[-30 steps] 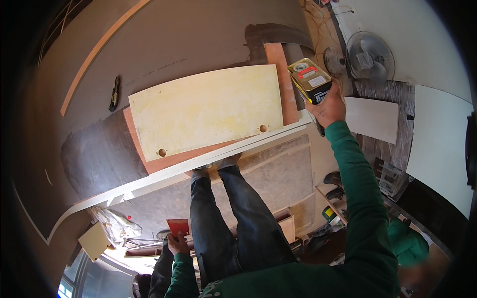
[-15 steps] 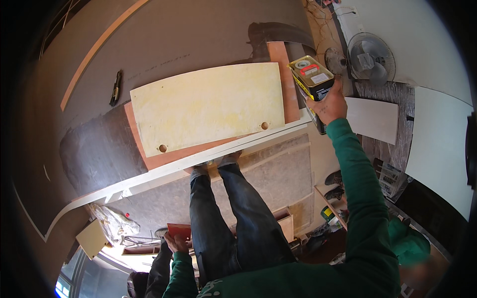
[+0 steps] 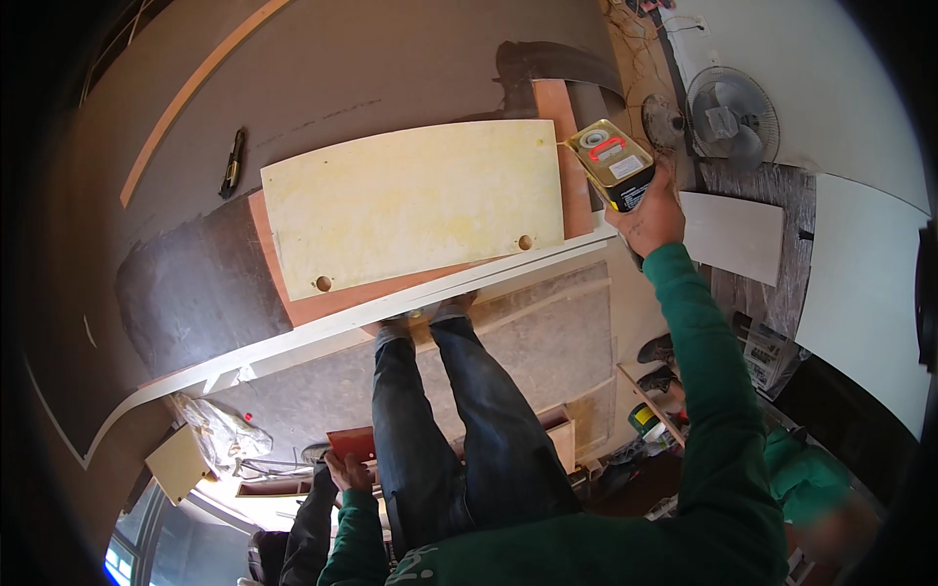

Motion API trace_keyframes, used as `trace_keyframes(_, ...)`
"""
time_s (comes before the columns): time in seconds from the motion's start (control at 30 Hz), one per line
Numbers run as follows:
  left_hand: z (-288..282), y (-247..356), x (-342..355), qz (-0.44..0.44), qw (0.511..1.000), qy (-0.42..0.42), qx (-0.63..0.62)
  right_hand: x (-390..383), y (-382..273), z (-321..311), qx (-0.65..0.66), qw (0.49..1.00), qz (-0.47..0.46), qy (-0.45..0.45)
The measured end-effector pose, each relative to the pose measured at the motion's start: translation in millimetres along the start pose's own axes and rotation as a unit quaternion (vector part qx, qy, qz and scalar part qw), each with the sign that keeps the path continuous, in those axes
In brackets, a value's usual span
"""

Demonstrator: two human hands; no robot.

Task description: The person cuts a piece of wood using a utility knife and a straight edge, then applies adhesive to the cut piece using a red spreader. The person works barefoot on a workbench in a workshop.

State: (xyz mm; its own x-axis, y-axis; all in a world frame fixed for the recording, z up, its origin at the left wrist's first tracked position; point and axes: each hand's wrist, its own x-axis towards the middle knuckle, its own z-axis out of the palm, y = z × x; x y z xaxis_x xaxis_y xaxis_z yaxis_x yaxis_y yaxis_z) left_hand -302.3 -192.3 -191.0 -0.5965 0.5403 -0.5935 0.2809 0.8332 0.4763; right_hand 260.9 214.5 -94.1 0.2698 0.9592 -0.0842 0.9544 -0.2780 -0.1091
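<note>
Gripping a rectangular yellow metal can (image 3: 613, 162) with a red-ringed cap, the right hand (image 3: 653, 213) was closed around the can's lower end and held it just beyond the right end of the workbench. Against the frames before, the can had tilted only slightly and sat in nearly the same place; the arm in its green sleeve had scarcely shifted. The left hand (image 3: 349, 473) hung low beside the leg, its fingers curled on the edge of a small flat reddish-brown board (image 3: 352, 441), as it had been a second earlier.

On the bench lay a pale cream rectangular panel (image 3: 415, 205), its face matt and faintly blotched with yellow, with two round holes near its front edge. It rested on a larger sheet of reddish-brown plywood (image 3: 293, 301), which showed along the front and right. The dark grey work surface (image 3: 186, 283) beneath looked worn, edged with a white strip. A slim dark tool (image 3: 232, 162) lay well apart, at the far left. A grey pedestal fan (image 3: 733, 117) stood beyond the can.
</note>
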Motion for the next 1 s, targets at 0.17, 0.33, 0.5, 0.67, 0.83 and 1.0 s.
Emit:
trace_keyframes(0.17, -12, -6, 9, -0.01, 1.0, -0.012, -0.02, -20, -26, 3, -0.002, 1.0, -0.02, -0.008)
trace_keyframes(0.33, -33, -20, 19, -0.02, 1.0, -0.006, -0.021, -44, -61, 4, -0.003, 0.999, -0.036, -0.034)
trace_keyframes(0.5, -61, -36, 35, -0.023, 0.999, -0.006, -0.026, -65, -123, 5, -0.009, 0.996, -0.057, -0.061)
trace_keyframes(0.67, -82, -68, 68, -0.015, 1.0, -0.009, -0.018, -95, -184, 9, -0.005, 0.994, -0.079, -0.078)
trace_keyframes(0.83, -116, -106, 89, -0.041, 0.998, -0.002, -0.056, -131, -263, 17, -0.014, 0.989, -0.114, -0.097)
trace_keyframes(1.0, -150, -116, 104, -0.069, 0.994, -0.014, -0.084, -168, -347, 26, -0.012, 0.98, -0.161, -0.118)
